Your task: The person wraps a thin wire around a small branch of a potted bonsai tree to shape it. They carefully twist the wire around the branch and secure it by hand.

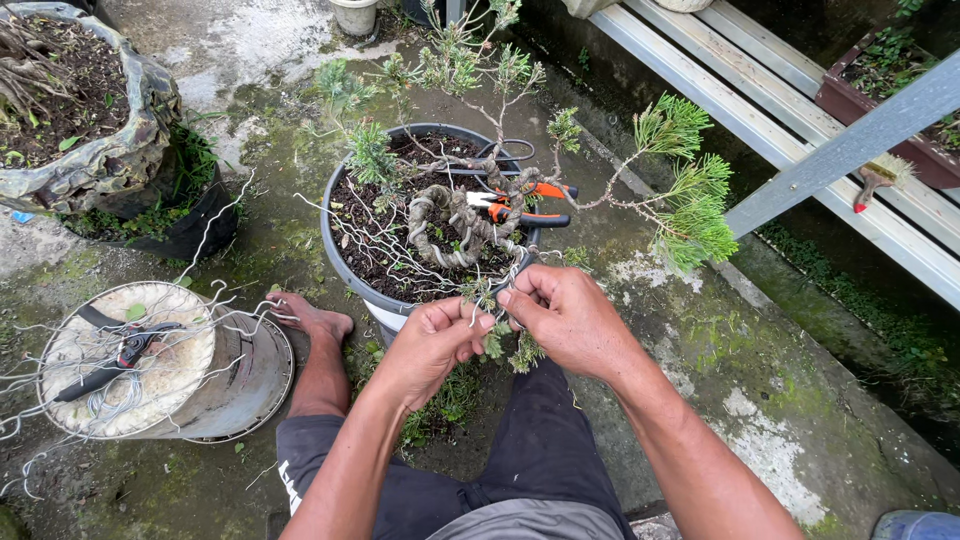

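A bonsai tree with a twisted grey trunk (452,222) grows in a dark round pot (340,262) filled with soil. My left hand (432,338) and my right hand (562,312) meet at the pot's near rim, both pinching a low green branch (497,338) and a thin wire on it. Orange-handled pliers (522,205) lie on the soil by the trunk. Black scissors (498,155) rest at the pot's far rim. Long wired branches with green needle tufts (690,215) reach right.
An upturned bucket (165,365) at left carries black cutters (112,362) and loose wire. A wrapped soil bag (85,110) sits far left. My bare foot (310,320) rests beside the pot. A metal bench (790,110) and a red-handled brush (872,180) lie to the right.
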